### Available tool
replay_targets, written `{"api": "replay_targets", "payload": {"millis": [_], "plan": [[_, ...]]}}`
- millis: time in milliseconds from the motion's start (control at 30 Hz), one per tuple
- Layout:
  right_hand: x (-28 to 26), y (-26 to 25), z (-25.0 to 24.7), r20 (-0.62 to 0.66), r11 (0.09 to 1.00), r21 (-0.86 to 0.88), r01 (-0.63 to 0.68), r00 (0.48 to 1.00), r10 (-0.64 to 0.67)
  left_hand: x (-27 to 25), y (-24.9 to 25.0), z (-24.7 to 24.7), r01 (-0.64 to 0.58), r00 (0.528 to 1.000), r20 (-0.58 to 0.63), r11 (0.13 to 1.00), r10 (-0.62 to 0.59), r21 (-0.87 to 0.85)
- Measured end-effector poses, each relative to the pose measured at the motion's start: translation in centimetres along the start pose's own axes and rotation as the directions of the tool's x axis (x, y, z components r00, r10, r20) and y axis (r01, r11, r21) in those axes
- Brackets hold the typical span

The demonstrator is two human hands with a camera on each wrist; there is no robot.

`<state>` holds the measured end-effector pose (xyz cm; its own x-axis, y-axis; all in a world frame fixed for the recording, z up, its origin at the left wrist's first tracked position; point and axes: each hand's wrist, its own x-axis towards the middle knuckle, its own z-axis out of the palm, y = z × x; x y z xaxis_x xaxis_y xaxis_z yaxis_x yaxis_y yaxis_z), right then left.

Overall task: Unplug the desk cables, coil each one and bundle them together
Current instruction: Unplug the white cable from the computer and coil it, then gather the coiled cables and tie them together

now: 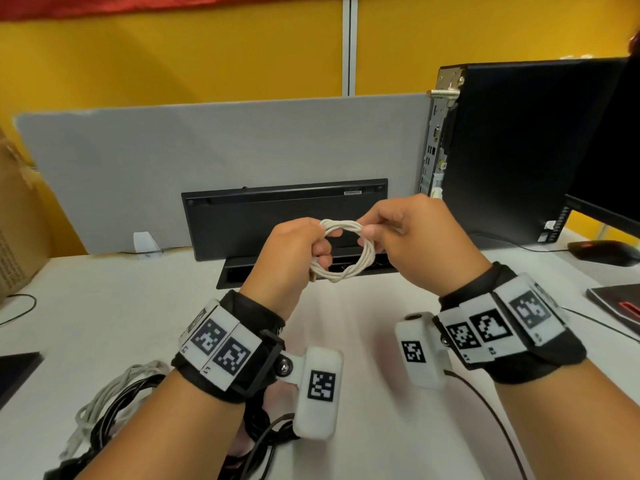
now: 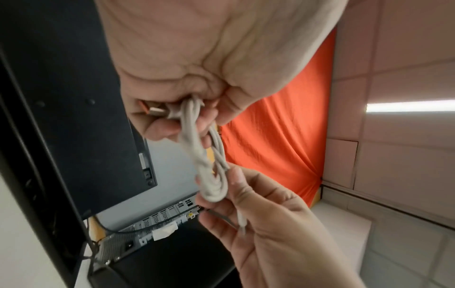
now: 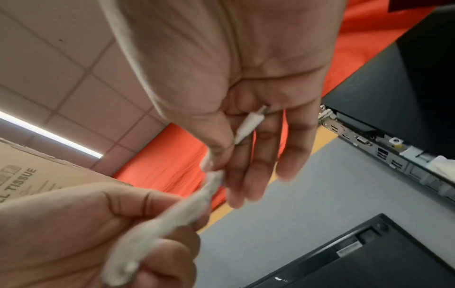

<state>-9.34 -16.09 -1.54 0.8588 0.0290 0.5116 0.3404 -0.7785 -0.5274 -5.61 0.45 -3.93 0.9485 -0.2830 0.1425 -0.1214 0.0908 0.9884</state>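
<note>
A white cable [image 1: 360, 261], wound into a small twisted ring, hangs in the air between both hands above the desk. My left hand [image 1: 320, 252] grips the ring's left side, fingers curled round the strands. In the left wrist view its USB plug [image 2: 152, 111] lies under those fingers, with the coil [image 2: 209, 161] below. My right hand [image 1: 369, 235] pinches the ring's upper right. The right wrist view shows thumb and forefinger on the cable [image 3: 211, 181], and the small white end connector [image 3: 248, 124] lying across the palm. A heap of coiled black and white cables [image 1: 114, 403] rests on the desk under my left forearm.
A black keyboard [image 1: 284, 216] leans upright against the grey partition, behind an open cable slot [image 1: 239, 271]. A PC tower [image 1: 519, 143], monitor [image 1: 609, 150] and mouse [image 1: 606, 252] stand at the right. A cardboard box [image 1: 17, 220] is at the left edge and a white adapter [image 1: 145, 242] sits by the partition.
</note>
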Motion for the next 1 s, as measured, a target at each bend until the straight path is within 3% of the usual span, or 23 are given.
{"api": "replay_targets", "payload": {"millis": [100,200,300,400,533,633,767,867,1000], "plan": [[-0.2,0.2,-0.5,0.05,0.998,0.024,0.054,0.997,-0.055,-0.4,0.3,0.0,-0.024,0.999,0.026,0.999,0.023,0.037],[-0.2,0.4,-1.1,0.144,0.97,0.242,0.035,0.987,-0.072,-0.8,0.8,0.2,-0.054,0.993,0.104,0.998,0.05,0.034],[-0.4,0.8,-1.6,0.233,0.895,0.44,-0.073,0.972,-0.035,-1.1,0.8,0.5,-0.079,0.985,0.16,0.996,0.071,0.047],[-0.9,1.6,-1.6,0.287,0.855,0.475,-0.206,0.955,0.071,-1.2,0.4,0.8,-0.054,0.99,0.132,0.997,0.046,0.055],[-2.2,4.0,-3.0,0.223,0.913,0.266,-0.31,0.941,0.254,-1.2,-0.1,1.4,-0.075,0.997,0.034,0.975,0.07,0.208],[-3.4,7.3,-5.6,0.189,0.902,-0.035,-0.431,0.883,0.429,-1.4,-0.4,2.1,-0.079,0.997,0.033,0.979,0.074,0.189],[-5.3,11.8,-9.4,0.2,0.709,-0.52,-0.476,0.739,0.643,-1.7,-1.2,3.0,-0.079,0.993,0.098,0.982,0.063,0.173],[-6.8,15.5,-11.8,0.155,0.532,-0.721,-0.444,0.644,0.749,-1.8,-2.0,3.7,-0.073,0.992,0.113,0.979,0.053,0.19],[-8.8,20.4,-13.6,-0.004,0.331,-0.846,-0.419,0.625,0.781,-1.4,-2.9,4.0,-0.087,0.989,0.131,0.978,0.063,0.188]]}}
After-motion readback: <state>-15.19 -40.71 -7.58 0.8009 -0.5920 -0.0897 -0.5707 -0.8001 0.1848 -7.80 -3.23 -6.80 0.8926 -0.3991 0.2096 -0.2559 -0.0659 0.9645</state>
